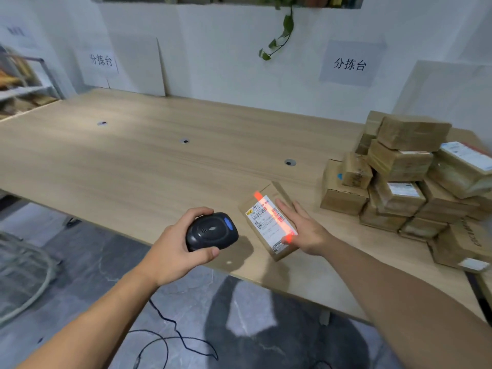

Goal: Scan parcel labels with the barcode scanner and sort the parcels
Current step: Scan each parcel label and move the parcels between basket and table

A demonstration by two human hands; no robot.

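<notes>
My left hand (170, 251) grips a black barcode scanner (211, 231) with a blue button, held over the table's front edge. Its red scan line falls across the white label of a small brown parcel (262, 209) lying flat on the wooden table (138, 161). My right hand (303, 227) rests along the parcel's right side with straight fingers. The red light also touches that hand's thumb.
A pile of several taped brown parcels (410, 179) fills the table's right end. Two paper signs (348, 63) hang on the white wall behind. A black cable (170, 331) trails on the grey floor below. A shelf rack (24, 83) stands at far left.
</notes>
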